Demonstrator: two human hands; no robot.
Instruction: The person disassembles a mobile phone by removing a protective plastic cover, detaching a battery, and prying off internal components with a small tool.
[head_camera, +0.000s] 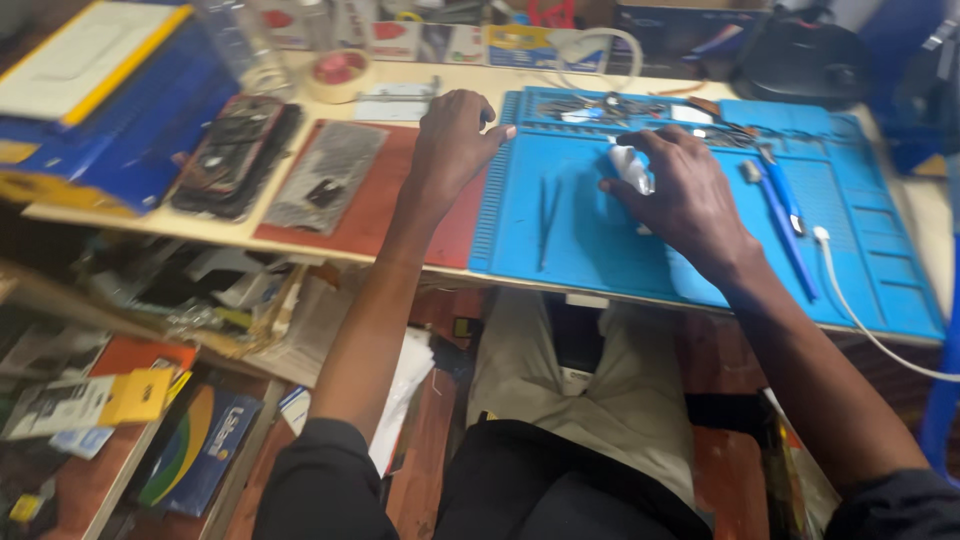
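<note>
On the blue mat (590, 240), right hand (685, 200) grips a small white object (630, 168)

1. Small white rounded plastic object (631, 168): lies on the blue silicone work mat (590, 250), upper middle area, under the right hand (685, 205), fingers curled over it; only its top end shows.
2. Mat: flat on the counter (300, 240), ridged left edge, tool trays along the back.
3. Left hand (452, 140): fingertips touch the mat's upper left corner.
</note>
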